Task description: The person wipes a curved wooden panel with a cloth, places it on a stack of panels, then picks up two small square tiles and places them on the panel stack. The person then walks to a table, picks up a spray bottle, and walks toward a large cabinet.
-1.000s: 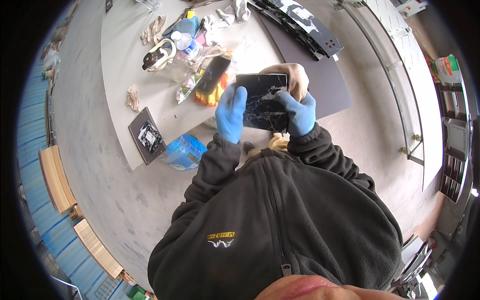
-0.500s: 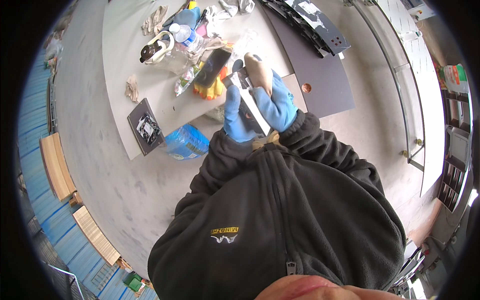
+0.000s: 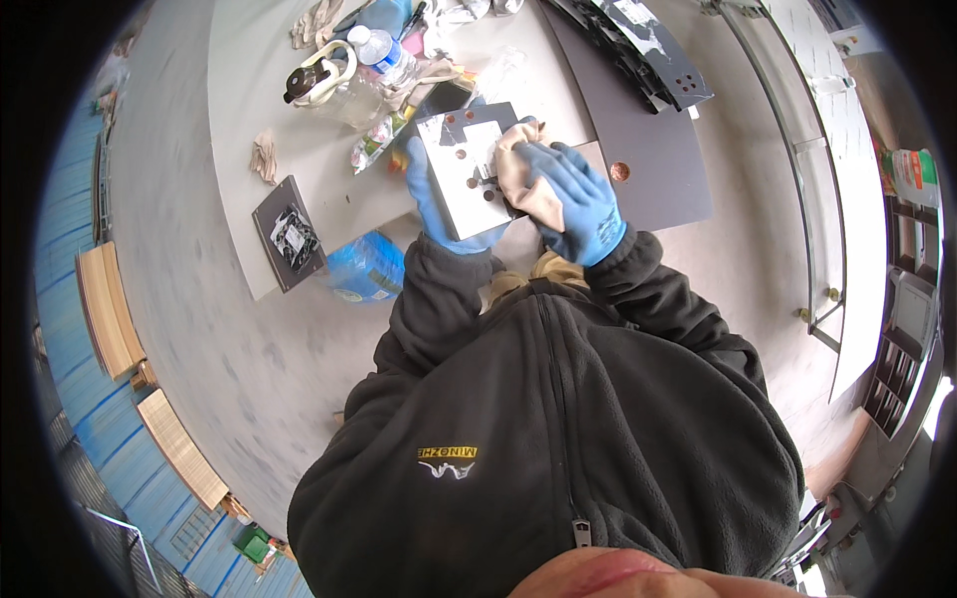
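My left hand (image 3: 431, 207), in a blue glove, grips a small dark-edged panel (image 3: 461, 204) by its left and lower edges. The panel's face, with a glaring white sheen, several round holes and a pale label, is turned up toward me. In my right hand (image 3: 583, 204), also gloved in blue, a beige cloth (image 3: 533, 197) is bunched and lies against the panel's right side. Its fingers lie over the cloth. Beyond the panel, a black phone (image 3: 448, 96) is partly hidden.
On the pale table (image 3: 239, 159) are a jug with a brown cap (image 3: 339, 100), a water bottle (image 3: 384, 55) and a crumpled glove (image 3: 263, 157). Another dark panel (image 3: 287, 234) lies at the left edge, above a blue plastic package (image 3: 367, 267). Dark panels (image 3: 638, 50) are stacked at far right.
The panel has turned from nearly edge-on to face up and covers more of the phone. My right hand with the cloth has shifted right and lower, onto the panel's side.
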Demonstrator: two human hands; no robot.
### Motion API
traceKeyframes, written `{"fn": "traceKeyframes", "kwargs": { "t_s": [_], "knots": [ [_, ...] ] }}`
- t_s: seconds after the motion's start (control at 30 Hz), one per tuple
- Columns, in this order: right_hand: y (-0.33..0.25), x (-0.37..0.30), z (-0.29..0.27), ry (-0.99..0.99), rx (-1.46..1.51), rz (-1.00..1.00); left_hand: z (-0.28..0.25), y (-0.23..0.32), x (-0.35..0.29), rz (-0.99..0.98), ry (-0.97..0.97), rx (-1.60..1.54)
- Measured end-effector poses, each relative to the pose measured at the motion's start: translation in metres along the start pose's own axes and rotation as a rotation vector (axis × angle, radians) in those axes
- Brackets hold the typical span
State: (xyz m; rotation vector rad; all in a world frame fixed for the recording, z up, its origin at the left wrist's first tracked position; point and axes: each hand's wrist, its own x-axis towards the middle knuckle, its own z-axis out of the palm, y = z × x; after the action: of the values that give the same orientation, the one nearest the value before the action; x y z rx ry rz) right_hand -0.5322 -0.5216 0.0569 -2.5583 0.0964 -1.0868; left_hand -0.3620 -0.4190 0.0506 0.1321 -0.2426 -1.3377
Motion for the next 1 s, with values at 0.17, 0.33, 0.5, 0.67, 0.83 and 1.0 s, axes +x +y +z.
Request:
{"fn": "traceKeyframes", "kwargs": {
  "t_s": [0.17,0.33,0.5,0.67,0.83,1.0],
  "knots": [
    [0.047,-0.028,0.012,0.066,0.769,0.599,0.013,0.016,-0.008,-0.010,0.203,0.052],
    [0.124,-0.004,0.024,0.311,0.345,0.906,0.023,0.032,-0.023,0.044,0.145,-0.148],
    [0.127,0.043,0.042,-0.046,-0.527,0.439,0.023,0.054,-0.039,0.160,0.173,-0.060],
    [-0.013,0.039,0.093,-0.198,1.213,1.158,0.006,0.076,-0.071,0.308,0.199,0.041],
    [-0.077,0.033,0.127,-0.332,1.537,1.515,-0.028,0.088,-0.132,0.279,0.534,0.277],
    [-0.081,0.028,0.142,-0.370,1.254,1.468,-0.103,0.179,-0.183,0.629,1.441,1.428]
  ]
}}
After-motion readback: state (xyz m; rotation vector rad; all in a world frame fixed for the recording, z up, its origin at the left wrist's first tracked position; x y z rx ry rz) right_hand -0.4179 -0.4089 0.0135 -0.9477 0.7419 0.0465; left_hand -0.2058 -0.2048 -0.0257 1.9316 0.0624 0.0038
